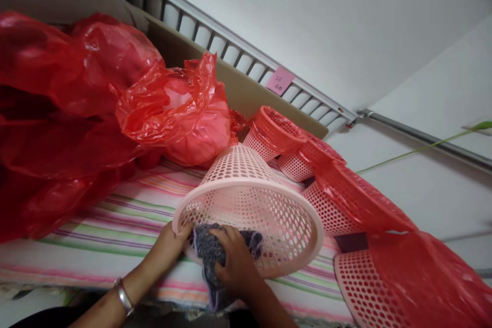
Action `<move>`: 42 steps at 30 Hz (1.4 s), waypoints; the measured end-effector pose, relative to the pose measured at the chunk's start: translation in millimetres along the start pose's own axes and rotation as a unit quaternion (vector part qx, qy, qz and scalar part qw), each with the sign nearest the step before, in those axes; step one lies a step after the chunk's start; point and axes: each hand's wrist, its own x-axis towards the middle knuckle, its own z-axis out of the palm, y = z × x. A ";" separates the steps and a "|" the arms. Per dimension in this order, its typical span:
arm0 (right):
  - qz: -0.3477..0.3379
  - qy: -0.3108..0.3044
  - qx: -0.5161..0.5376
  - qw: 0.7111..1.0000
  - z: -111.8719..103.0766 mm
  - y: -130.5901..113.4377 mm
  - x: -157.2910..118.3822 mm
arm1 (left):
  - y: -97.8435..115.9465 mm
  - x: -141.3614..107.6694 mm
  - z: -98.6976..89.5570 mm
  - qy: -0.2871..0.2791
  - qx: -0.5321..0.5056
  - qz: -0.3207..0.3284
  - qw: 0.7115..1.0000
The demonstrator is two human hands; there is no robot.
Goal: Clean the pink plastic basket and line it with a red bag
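A pink perforated plastic basket lies tipped on its side, its round mouth facing me. My left hand, with a silver bracelet at the wrist, grips the left side of its rim; the fingertips are partly hidden. My right hand is closed on a dark grey cloth with purple edging. Part of the cloth reaches inside the basket's mouth, against the lower wall, and the rest hangs down in front of the rim.
Red plastic bags are heaped at the left. More pink baskets, lined with red plastic, stand in a row at the right. Below is a striped cloth. Behind run a metal railing with a pink note and a white wall.
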 end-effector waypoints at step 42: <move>0.104 0.084 -0.086 0.987 29.5 13.9 47.6 | 0.9 -2.9 19.4 -0.040 -0.039 0.002 0.998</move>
